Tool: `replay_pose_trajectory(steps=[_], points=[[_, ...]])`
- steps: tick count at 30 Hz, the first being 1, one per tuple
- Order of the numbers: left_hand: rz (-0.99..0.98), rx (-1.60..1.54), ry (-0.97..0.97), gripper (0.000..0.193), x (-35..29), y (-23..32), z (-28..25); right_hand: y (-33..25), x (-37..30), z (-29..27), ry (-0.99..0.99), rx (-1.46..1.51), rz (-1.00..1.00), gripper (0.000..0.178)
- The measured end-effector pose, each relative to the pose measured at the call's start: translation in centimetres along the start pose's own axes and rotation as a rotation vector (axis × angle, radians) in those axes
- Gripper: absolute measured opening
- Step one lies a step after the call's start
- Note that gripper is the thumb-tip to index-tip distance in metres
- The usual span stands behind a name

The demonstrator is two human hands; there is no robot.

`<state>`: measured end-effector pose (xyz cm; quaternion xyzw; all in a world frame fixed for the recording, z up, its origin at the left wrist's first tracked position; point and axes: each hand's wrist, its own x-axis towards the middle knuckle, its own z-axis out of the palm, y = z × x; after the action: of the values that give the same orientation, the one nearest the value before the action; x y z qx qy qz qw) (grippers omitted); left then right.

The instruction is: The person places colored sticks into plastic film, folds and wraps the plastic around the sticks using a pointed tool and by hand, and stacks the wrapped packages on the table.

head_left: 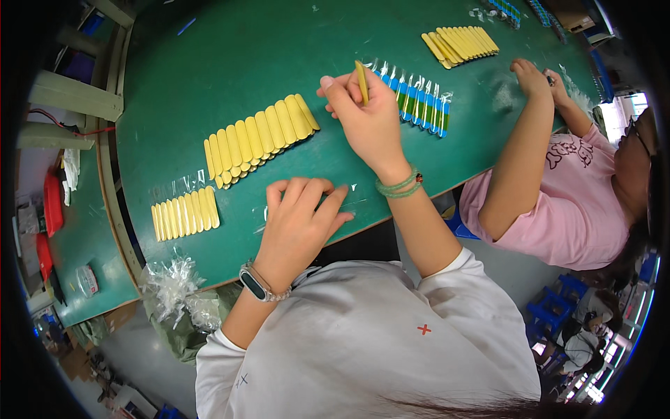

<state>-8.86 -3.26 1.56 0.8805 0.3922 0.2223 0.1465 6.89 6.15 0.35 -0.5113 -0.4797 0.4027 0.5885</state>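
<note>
"A green tabletop (230, 63) spreads across the view; where's the yellow stick (362, 84)?"

"Raised over it, inward from the front edge, pinched between the right hand's (366, 115) thumb and fingers."

"And the left hand (296, 223)?"

"Palm down by the front edge, fingers spread beside clear film (349, 204); I can't tell whether they press any."

"How is this best handled?"

"I'd pinch lightly, keep the stick straight, and steady the film flat with the left fingertips."

"Around them?"

"Stacked yellow sticks (258, 136) toward the left edge, wrapped sticks (185, 215) nearer the left front corner, blue-and-green pieces (426, 108) right of the right hand."
</note>
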Motion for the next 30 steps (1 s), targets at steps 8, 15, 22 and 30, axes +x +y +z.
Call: replay_pose_trajectory(steps=[8, 15, 22, 30], points=[[-0.013, 0.112, 0.065, 0.014, -0.4, 0.2, 1.8, -0.2, -0.3, 0.7, 0.043, 0.096, -0.117, 0.036], [-0.426, -0.267, 0.685, 0.009, -0.9, -1.8, -0.7, -0.1, -0.5, 0.4, 0.017, 0.106, -0.048, 0.036], [-0.071, 0.508, 1.745, 0.010, -12.2, -3.9, -19.8, -0.8, -1.2, 0.3, -0.158, 0.218, -0.066, 0.033], [-0.742, 0.380, 0.296, 0.014, -22.7, -7.1, -12.9, -4.4, -6.7, 9.9, -0.782, -0.451, -0.534, 0.034]])
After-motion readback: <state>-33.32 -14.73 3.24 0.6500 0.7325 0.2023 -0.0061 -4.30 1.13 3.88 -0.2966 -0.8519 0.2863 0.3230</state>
